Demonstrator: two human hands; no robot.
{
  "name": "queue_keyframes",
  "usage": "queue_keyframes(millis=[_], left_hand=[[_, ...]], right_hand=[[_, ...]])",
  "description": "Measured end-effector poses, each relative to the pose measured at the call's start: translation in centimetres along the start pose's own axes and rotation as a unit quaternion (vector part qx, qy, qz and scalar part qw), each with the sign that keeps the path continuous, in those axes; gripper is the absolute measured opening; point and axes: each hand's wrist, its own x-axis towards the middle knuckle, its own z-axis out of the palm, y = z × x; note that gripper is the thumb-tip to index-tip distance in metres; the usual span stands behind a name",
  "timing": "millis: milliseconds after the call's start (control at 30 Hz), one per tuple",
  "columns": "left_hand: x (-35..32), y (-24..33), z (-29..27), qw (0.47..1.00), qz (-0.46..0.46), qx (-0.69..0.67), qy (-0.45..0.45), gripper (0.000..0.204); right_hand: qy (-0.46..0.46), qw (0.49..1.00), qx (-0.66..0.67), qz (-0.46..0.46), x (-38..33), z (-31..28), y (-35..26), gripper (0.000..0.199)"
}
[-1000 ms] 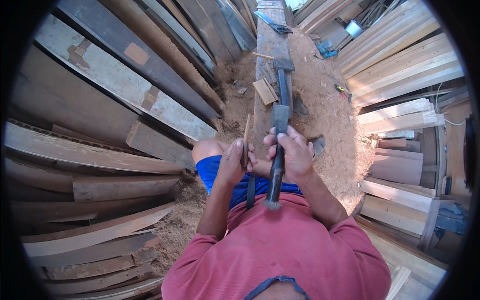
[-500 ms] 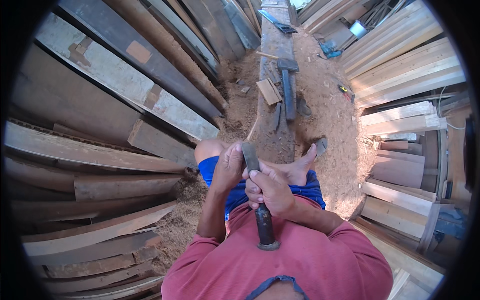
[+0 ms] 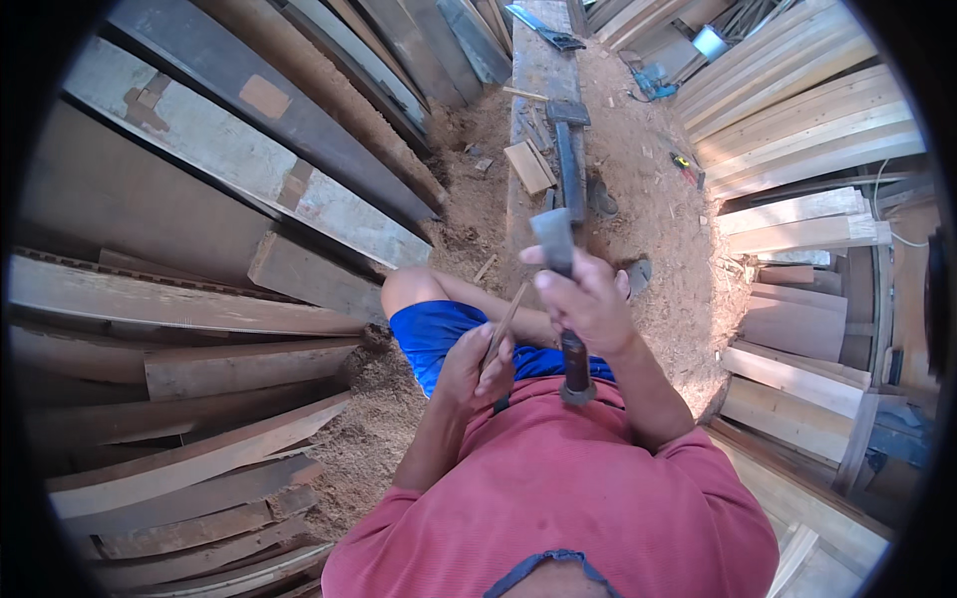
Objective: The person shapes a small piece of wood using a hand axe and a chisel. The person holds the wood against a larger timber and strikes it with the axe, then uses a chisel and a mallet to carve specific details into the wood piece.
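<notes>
Evidently the right hand (image 3: 588,299) gripped the hammer (image 3: 560,289) raised above the knee while the left hand (image 3: 474,367) pinched a thin wooden sliver (image 3: 504,324), which wanted steady holding and fingers kept low.

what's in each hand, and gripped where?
Right hand: hatchet-like tool, gripped on the upper handle just below the head. Left hand: thin wooden stick, pinched at its lower end.

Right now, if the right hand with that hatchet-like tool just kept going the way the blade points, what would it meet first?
Probably the long plank on the sawdust ahead. The tool in the right hand points along it, toward the dark tool lying there. Depth is hard to judge.
</notes>
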Motion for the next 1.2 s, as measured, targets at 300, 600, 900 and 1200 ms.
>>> queue_keyframes(millis=[300,600,900,1200], left_hand=[[2.0,0.7,1.2,0.964,0.061,0.237,0.099,0.044],[5.1,2.2,0.3,0.928,0.146,0.285,0.189,0.043],[3.9,5.5,0.8,0.785,0.205,0.563,0.160,0.040],[-3.8,-0.2,-2.2,0.774,0.120,0.601,0.159,0.043]], right_hand=[[0.025,0.982,-0.171,-0.077,2.7,-1.0,2.1,0.017],[0.107,0.978,0.179,0.014,0.9,3.1,2.3,0.024],[-0.062,0.952,0.242,0.176,-1.9,7.1,2.1,0.012],[0.015,0.966,0.258,-0.009,-5.3,1.9,-3.2,0.014]])
